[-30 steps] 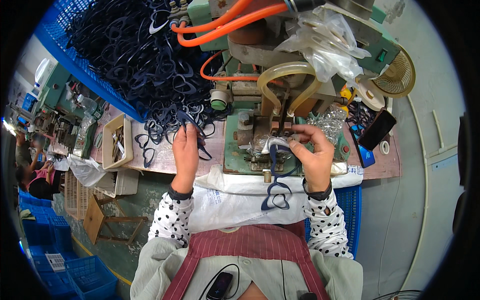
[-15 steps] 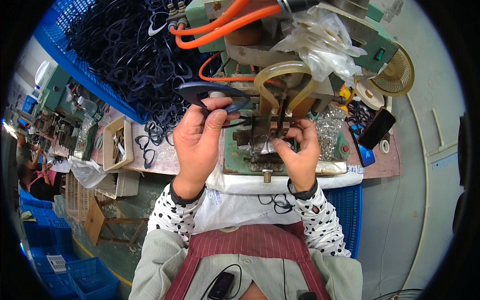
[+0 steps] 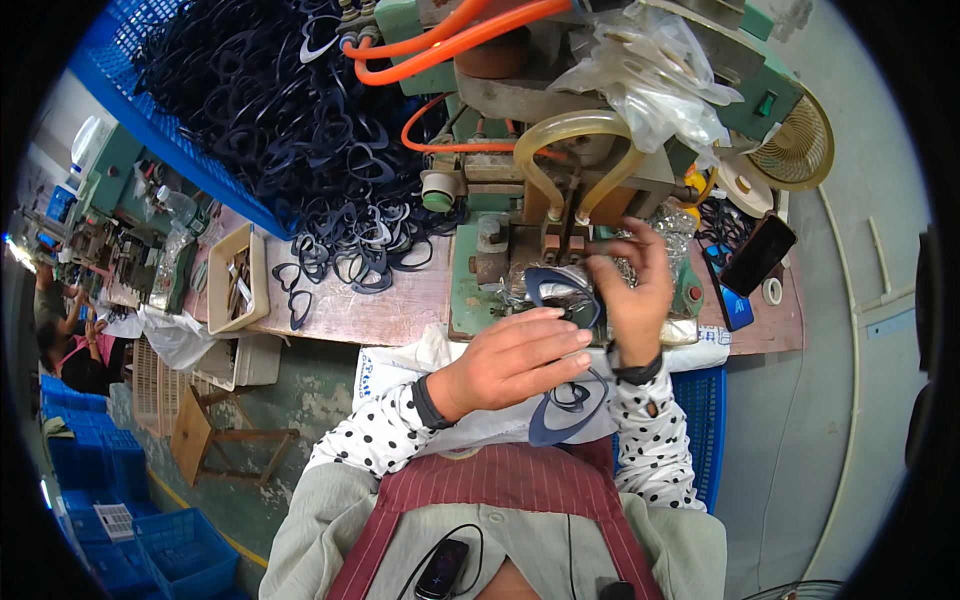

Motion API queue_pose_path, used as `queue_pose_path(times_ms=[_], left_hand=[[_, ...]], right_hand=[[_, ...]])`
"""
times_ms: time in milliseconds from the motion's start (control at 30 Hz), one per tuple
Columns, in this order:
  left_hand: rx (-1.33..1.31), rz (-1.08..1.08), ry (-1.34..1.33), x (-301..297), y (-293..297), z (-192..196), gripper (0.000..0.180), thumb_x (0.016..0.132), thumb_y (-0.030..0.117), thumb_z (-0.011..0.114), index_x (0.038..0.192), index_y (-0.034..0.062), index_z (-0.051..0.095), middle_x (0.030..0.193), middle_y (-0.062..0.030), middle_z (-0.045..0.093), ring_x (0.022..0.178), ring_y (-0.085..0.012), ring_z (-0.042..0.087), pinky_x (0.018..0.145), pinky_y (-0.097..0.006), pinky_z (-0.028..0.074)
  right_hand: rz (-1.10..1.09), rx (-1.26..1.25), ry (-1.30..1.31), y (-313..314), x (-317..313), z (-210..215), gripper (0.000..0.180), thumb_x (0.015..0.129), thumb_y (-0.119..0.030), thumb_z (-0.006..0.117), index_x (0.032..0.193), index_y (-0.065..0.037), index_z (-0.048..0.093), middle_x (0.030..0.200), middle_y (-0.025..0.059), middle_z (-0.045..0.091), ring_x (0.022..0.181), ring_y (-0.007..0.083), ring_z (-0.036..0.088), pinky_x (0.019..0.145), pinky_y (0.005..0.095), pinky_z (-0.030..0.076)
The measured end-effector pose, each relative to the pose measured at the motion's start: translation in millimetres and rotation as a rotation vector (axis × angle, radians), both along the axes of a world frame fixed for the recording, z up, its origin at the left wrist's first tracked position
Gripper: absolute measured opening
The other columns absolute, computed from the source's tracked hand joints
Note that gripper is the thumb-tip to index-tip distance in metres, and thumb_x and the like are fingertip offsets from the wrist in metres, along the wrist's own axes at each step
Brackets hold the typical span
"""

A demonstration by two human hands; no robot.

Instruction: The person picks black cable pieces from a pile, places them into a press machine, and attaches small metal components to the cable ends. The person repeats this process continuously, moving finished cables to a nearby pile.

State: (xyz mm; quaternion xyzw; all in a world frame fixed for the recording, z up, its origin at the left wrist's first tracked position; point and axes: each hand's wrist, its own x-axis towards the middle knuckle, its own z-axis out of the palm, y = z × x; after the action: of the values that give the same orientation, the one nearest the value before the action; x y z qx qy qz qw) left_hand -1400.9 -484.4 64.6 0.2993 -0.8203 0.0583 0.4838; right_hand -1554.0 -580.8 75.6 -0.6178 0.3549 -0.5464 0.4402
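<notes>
My left hand lies across the front of the green press machine, its fingertips closed on the lower edge of a dark blue eyeglass-shaped frame. My right hand is raised beside it, with thumb and fingers on the frame's right side, just below the machine's clear curved tube. Several more dark frames hang over the white cloth on my lap.
A blue crate heaped with dark frames stands at the back left, and loose frames spill onto the wooden bench. On the bench are a beige tray and, right, a black phone and a fan. Another person works far left.
My left hand left the loose frames on the bench, lifted one frame high, then brought it down to the machine front. My right hand stayed at the machine and rose slightly.
</notes>
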Motion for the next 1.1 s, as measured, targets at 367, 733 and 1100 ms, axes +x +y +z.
queue_pose_path(times_ms=[367,733,1100], left_hand=[[0.04,-0.068,0.025,-1,-6,-8,0.03,0.082,0.007,0.068,0.111,0.0024,0.068,0.117,-0.0133,0.066,0.098,-0.0254,0.066,0.095,-0.043,0.051],[0.066,-0.055,0.058,-2,-3,-3,0.032,0.082,0.003,0.066,0.114,0.0015,0.064,0.117,-0.0133,0.066,0.101,-0.0261,0.064,0.096,-0.045,0.051],[-0.058,0.129,-0.049,14,12,-15,0.031,0.082,0.011,0.068,0.113,0.0116,0.066,0.122,-0.0113,0.063,0.101,-0.0241,0.062,0.094,-0.042,0.049]], right_hand=[[-0.493,-0.145,0.178,-44,-86,-62,0.034,0.087,-0.002,0.065,0.12,-0.001,0.057,0.1,0.0091,0.067,0.088,0.0139,0.063,0.075,0.0257,0.05],[-0.451,-0.269,1.093,-29,-93,-81,0.018,0.081,-0.014,0.071,0.094,-0.003,0.065,0.089,0.0163,0.064,0.081,0.0344,0.062,0.069,0.0418,0.049],[-0.466,-0.1,0.539,-40,-89,-95,0.009,0.087,-0.012,0.066,0.092,-0.004,0.068,0.077,0.0096,0.066,0.067,0.0171,0.062,0.064,0.0305,0.048]])
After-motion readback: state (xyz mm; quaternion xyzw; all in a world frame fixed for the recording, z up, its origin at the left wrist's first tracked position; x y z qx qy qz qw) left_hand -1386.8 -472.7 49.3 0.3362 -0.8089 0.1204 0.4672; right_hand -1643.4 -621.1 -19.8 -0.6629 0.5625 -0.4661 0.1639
